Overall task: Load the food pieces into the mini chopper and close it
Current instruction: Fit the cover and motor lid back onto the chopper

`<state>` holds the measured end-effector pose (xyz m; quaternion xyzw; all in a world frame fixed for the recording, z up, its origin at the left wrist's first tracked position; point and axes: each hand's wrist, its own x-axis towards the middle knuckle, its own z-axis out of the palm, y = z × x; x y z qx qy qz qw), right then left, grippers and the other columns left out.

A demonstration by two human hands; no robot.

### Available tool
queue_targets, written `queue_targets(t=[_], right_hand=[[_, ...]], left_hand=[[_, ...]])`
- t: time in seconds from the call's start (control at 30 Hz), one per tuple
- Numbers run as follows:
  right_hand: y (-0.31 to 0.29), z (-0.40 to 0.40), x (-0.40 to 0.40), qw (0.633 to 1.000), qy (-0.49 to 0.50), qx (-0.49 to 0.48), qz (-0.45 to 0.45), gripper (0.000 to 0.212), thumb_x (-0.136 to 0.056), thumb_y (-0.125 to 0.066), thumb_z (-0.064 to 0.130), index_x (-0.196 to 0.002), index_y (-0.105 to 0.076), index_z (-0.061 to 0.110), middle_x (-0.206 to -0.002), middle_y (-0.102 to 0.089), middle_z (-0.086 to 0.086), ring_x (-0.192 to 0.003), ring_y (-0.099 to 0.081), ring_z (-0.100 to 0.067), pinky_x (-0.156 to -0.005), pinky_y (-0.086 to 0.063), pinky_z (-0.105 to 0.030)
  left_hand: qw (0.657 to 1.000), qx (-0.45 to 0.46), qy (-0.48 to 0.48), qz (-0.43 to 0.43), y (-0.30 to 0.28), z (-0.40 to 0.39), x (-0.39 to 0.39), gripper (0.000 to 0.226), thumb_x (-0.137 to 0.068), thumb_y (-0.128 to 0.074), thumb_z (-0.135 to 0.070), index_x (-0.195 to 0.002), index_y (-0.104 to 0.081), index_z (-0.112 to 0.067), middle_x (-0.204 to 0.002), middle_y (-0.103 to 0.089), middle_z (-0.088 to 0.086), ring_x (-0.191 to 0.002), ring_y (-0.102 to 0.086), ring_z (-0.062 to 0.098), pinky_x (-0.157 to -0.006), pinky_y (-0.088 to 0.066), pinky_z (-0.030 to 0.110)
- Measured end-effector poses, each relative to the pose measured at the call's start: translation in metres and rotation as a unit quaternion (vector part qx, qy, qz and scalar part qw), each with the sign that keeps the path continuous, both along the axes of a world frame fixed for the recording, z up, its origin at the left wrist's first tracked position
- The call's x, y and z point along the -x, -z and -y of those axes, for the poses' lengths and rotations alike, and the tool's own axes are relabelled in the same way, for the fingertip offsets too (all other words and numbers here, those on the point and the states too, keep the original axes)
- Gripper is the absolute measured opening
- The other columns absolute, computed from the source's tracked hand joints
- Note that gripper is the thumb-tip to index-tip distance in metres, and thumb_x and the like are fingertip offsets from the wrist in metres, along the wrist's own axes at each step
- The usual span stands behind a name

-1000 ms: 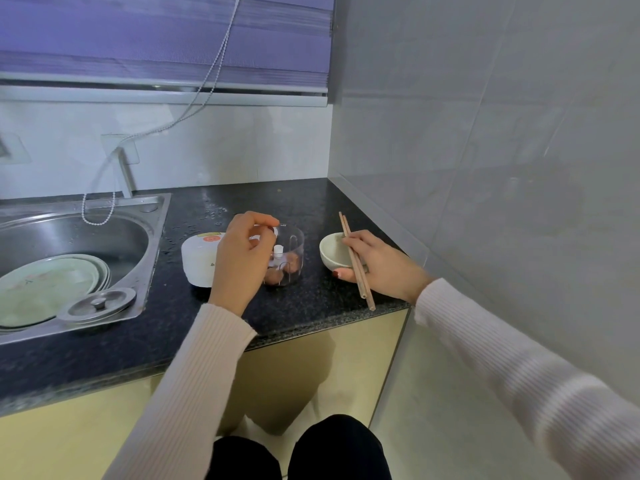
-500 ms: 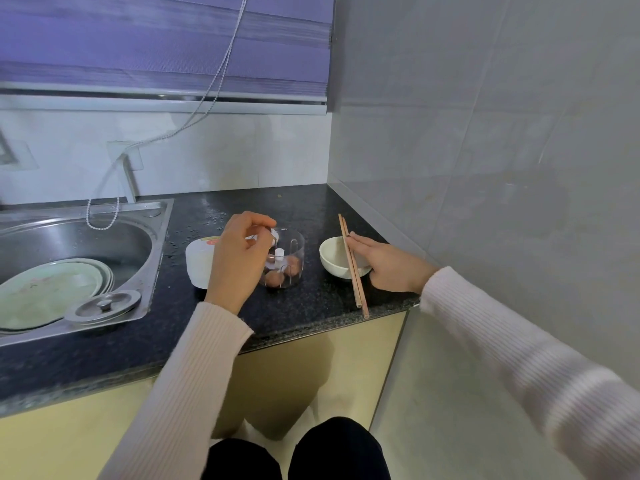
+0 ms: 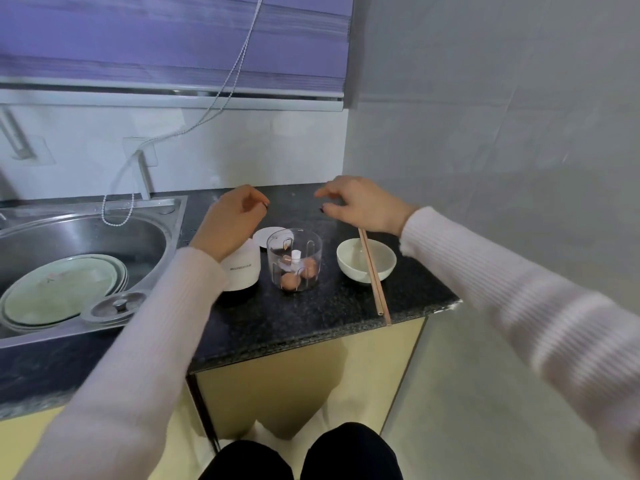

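Loading stage, head view. We see the clear chopper cup standing upright near the middle of the dark counter, with several brownish food pieces lying at its bottom around the white blade post. We judge the loading largely done: the white bowl, at 3 o'clock from the cup and near it, appears empty, with the chopsticks laid across its rim. Closing is not yet done; the cup's mouth is uncovered, and the white motor lid sits just beside the cup at 9 o'clock, partly behind our left wrist.

Our left hand hovers at 11 o'clock from the cup, fingers loosely curled, holding nothing we can make out. Our right hand hovers at 1 o'clock, palm down, fingers spread and empty. Neither hand touches the cup or the lid. We judge that seating the lid on the cup remains.
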<state>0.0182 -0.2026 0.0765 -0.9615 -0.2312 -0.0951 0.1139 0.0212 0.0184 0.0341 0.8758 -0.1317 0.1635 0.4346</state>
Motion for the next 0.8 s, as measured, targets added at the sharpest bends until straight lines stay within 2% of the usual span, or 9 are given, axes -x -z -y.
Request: queue_targets(t=[0.1,0.2,0.33,0.4,0.5,0.57,0.7,0.8], right_hand=[[-0.004,-0.029,-0.022,0.999,0.010,0.015,-0.042,0.041,-0.094,-0.048,0.033,-0.128,-0.054,0.012,-0.130,-0.058,-0.008,-0.115,-0.054,-0.022,-0.095,-0.040,-0.032],[-0.001,-0.053,-0.044,0.994,0.028,0.058,-0.089,0.046,-0.093,-0.047,0.039,-0.127,-0.055,0.010,-0.130,-0.058,-0.008,-0.115,-0.054,-0.024,-0.090,-0.039,-0.028],[0.013,-0.081,-0.072,0.977,0.051,0.139,-0.152,0.054,-0.088,-0.051,0.048,-0.122,-0.058,0.007,-0.127,-0.061,-0.010,-0.113,-0.057,-0.027,-0.099,-0.043,-0.042],[0.019,-0.090,-0.083,0.971,0.060,0.158,-0.167,0.056,-0.084,-0.054,0.051,-0.120,-0.059,0.009,-0.123,-0.063,-0.008,-0.109,-0.059,-0.026,-0.098,-0.045,-0.043],[0.028,-0.100,-0.097,0.967,0.066,0.170,-0.179,0.050,-0.078,-0.059,0.054,-0.108,-0.062,0.013,-0.109,-0.067,-0.004,-0.097,-0.062,-0.024,-0.093,-0.048,-0.042],[0.035,-0.106,-0.104,0.962,0.068,0.167,-0.203,0.055,-0.075,-0.062,0.054,-0.112,-0.061,0.013,-0.113,-0.066,-0.004,-0.100,-0.062,-0.023,-0.093,-0.048,-0.042],[0.047,-0.113,-0.113,0.956,0.068,0.165,-0.231,0.060,-0.073,-0.066,0.048,-0.124,-0.056,0.019,-0.122,-0.063,-0.004,-0.106,-0.060,-0.022,-0.096,-0.046,-0.042],[0.053,-0.114,-0.119,0.956,0.060,0.156,-0.243,0.059,-0.074,-0.068,0.041,-0.127,-0.053,0.020,-0.120,-0.062,-0.004,-0.101,-0.059,-0.021,-0.092,-0.047,-0.038]], left_hand=[[0.999,-0.046,0.007,-0.026,-0.008,-0.007,-0.024,0.013,-0.089,-0.050,-0.022,-0.096,-0.060,-0.023,-0.102,-0.062,-0.003,-0.093,-0.056,0.015,-0.070,-0.040,0.023],[0.990,-0.113,0.016,-0.077,-0.016,-0.009,-0.047,0.013,-0.088,-0.053,-0.025,-0.099,-0.059,-0.021,-0.105,-0.062,0.001,-0.098,-0.055,0.018,-0.081,-0.038,0.029],[0.951,-0.256,0.028,-0.172,-0.019,-0.012,-0.074,0.031,-0.090,-0.055,-0.029,-0.116,-0.056,-0.013,-0.116,-0.060,0.004,-0.099,-0.054,0.017,-0.089,-0.040,0.032],[0.938,-0.274,0.030,-0.212,-0.016,-0.010,-0.083,0.034,-0.091,-0.054,-0.027,-0.120,-0.055,-0.010,-0.117,-0.062,0.007,-0.101,-0.058,0.020,-0.094,-0.043,0.034],[0.921,-0.300,0.031,-0.245,-0.011,-0.006,-0.092,0.034,-0.091,-0.054,-0.022,-0.122,-0.057,-0.008,-0.118,-0.063,0.009,-0.103,-0.061,0.022,-0.088,-0.043,0.031],[0.910,-0.322,0.034,-0.259,-0.006,-0.002,-0.097,0.035,-0.091,-0.053,-0.019,-0.124,-0.056,-0.009,-0.122,-0.062,0.008,-0.108,-0.059,0.023,-0.085,-0.041,0.031],[0.892,-0.371,0.040,-0.257,0.001,0.002,-0.107,0.038,-0.091,-0.053,-0.010,-0.129,-0.053,-0.007,-0.129,-0.057,0.011,-0.117,-0.053,0.025,-0.100,-0.043,0.038],[0.895,-0.372,0.040,-0.244,0.006,0.001,-0.113,0.036,-0.091,-0.053,-0.011,-0.125,-0.055,-0.002,-0.126,-0.059,0.015,-0.114,-0.055,0.029,-0.103,-0.042,0.042]])
